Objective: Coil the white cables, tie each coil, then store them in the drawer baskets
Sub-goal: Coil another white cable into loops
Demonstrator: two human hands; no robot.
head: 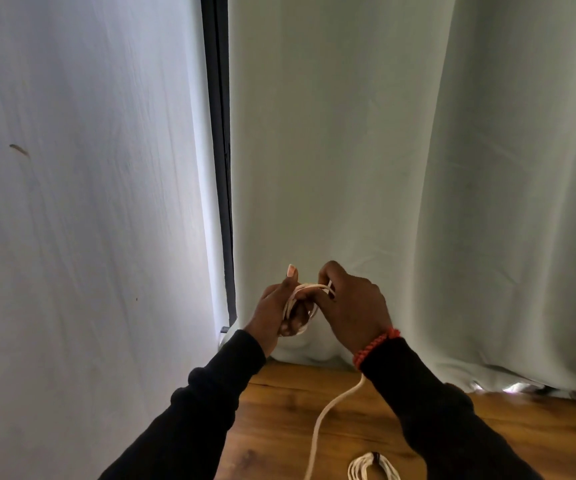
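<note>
Two white cables show. One white cable [300, 301] is looped around the left hand [281, 306]. That hand's fingers are curled around the loops and the thumb sticks up. The right hand [352, 306] is just beside it, pinching a strand of the same cable at the top of the loops. The loose tail [328, 410] of this cable hangs down from under the right wrist and runs over the wooden surface [279, 410] below the hands, out of the bottom of the view.

The second one is a finished coil [373, 467]. It lies flat on the surface, low down under the right arm, with a dark tie on it. It is cut off by the bottom edge.

There are two black sleeves [210, 403], one on each arm. One red bracelet [376, 346] sits on the right wrist.

A pale curtain [418, 168] hangs behind both hands and reaches down to the surface. To the left of the hands is a white wall [72, 202], and a dark frame [220, 150] stands between wall and curtain.
</note>
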